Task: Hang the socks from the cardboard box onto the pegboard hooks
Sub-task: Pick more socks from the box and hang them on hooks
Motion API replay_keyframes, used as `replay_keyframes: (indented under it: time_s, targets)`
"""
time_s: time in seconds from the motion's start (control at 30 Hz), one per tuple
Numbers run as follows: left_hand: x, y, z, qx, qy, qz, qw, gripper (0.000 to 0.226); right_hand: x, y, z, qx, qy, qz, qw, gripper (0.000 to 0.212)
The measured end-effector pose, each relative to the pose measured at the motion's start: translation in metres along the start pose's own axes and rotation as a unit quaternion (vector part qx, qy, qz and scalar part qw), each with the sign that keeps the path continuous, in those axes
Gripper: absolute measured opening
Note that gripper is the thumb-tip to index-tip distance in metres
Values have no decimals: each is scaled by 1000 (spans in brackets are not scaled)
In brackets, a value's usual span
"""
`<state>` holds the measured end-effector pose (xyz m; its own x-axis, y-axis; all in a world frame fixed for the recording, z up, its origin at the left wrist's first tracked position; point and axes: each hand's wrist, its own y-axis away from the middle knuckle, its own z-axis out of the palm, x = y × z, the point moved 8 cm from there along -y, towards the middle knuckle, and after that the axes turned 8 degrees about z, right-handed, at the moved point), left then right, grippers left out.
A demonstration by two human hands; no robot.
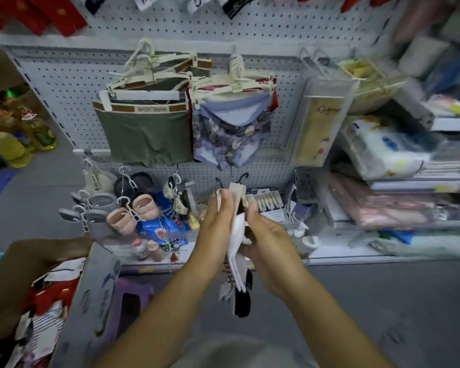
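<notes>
Both my hands hold a bundle of socks [237, 251] in front of the lower pegboard [263, 171]. The bundle is white on top with black socks hanging below, and it carries pale card tags with black hanger hooks [243, 177] at the top. My left hand [218, 221] grips the bundle from the left, thumb near the tags. From the right, my right hand [266, 235] clasps the same bundle, with fingers pinching near the top. The cardboard box [51, 293] with several more socks stands at the lower left.
Underwear on cream hangers [149, 128] hangs on the upper pegboard, with socks along the top edge. Small bras and packets hang at lower left [133, 211]. Shelves of packaged goods [388, 155] fill the right. Bottles [14, 139] stand far left. The grey floor lies below.
</notes>
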<state>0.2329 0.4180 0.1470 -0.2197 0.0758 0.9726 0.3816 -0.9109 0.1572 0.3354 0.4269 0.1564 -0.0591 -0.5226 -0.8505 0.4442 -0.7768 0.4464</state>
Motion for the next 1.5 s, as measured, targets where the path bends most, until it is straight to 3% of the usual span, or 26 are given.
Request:
replay_keyframes:
  time_s: [0.1, 0.27, 0.33, 0.43, 0.63, 0.8, 0.93, 1.1, 1.3, 1.5]
  targets:
    - [-12, -9, 18, -40, 52, -52, 996, 115, -12, -7, -15, -3, -19, -4, 1000, 46]
    - [-12, -18, 33, -62, 60, -48, 995, 115, -28, -16, -24, -6, 7, -35, 999, 32]
    - [-12, -21, 37, -63, 80, -72, 992, 95, -34, -19, -29, 2, -9, -49, 999, 29]
    - [-8, -27, 47, -84, 202, -105, 970, 55, -44, -20, -41, 48, 6, -81, 996, 26]
    - [-2, -45, 44, -29, 226, -133, 965, 47, -62, -24, -82, 188, 58, -136, 971, 30]
    - [2, -46, 48, -54, 178, -134, 973, 37, -69, -32, -81, 154, 67, -127, 978, 11]
    - [12, -43, 41, -45, 155, -106, 981, 32, -71, -32, -81, 126, 38, -136, 982, 9]
    - [33, -51, 20, -15, 128, -38, 991, 47, -90, -35, -80, 129, 35, -157, 978, 15]
    - [92, -73, -12, 42, -10, 59, 997, 35, -152, -43, -58, 113, 87, -223, 964, 14]
    - [185, -103, -22, 81, -78, 199, 973, 13, -226, -62, -9, 61, 93, -280, 954, 13]
